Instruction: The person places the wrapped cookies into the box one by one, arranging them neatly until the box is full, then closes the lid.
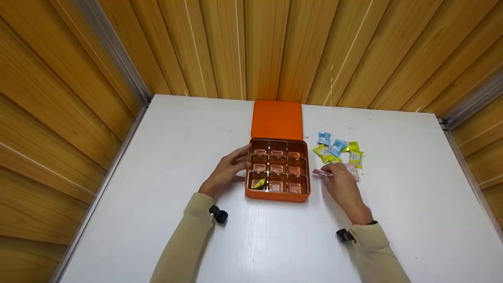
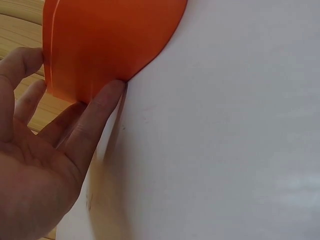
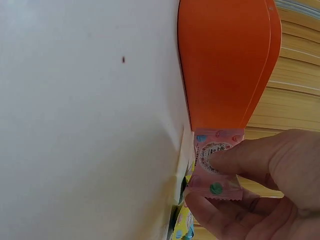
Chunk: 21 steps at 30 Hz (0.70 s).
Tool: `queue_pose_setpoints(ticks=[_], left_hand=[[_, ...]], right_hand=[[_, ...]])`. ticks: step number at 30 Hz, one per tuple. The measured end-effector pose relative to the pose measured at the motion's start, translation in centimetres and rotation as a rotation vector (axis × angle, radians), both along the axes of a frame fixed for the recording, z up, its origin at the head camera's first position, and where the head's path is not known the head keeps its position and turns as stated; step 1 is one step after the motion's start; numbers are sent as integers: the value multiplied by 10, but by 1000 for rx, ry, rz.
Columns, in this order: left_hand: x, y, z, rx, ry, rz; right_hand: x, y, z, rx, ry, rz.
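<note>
An open orange tin (image 1: 277,196) holds a brown tray with several square compartments; its lid (image 1: 277,119) lies back behind it. One yellow-green wrapped candy (image 1: 259,184) sits in the near-left compartment. My left hand (image 1: 226,173) rests against the tin's left side, fingers extended, as the left wrist view also shows. Just right of the tin, my right hand (image 1: 342,188) pinches a pink wrapped candy (image 3: 215,162) between thumb and fingers. In the head view the hand partly covers this candy.
Blue wrapped candies (image 1: 324,138) and yellow-green ones (image 1: 355,158) lie in a loose cluster right of the tin, with another pink candy (image 1: 353,171) beside my right hand. The white table (image 1: 188,129) meets a wood-patterned wall (image 1: 267,51) at its far edge.
</note>
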State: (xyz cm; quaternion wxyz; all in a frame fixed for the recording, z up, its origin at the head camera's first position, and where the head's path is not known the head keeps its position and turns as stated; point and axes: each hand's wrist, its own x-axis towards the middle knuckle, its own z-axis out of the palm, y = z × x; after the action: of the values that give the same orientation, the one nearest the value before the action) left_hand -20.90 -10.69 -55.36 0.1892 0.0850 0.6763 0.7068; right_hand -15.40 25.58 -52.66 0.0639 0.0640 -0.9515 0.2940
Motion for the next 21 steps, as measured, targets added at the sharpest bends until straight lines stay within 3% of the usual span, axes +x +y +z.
queue_pose_setpoints(ticks=[8,15,21], left_hand=[[0,0,0,16,-19,10],[0,0,-1,-12,-10,2],[0,1,-1,-26,-4,2]], right_hand=[[-2,1,7,-4,-6,-5],[-5,1,11,-1,101,24],[-8,-3,20,-21,114,49]])
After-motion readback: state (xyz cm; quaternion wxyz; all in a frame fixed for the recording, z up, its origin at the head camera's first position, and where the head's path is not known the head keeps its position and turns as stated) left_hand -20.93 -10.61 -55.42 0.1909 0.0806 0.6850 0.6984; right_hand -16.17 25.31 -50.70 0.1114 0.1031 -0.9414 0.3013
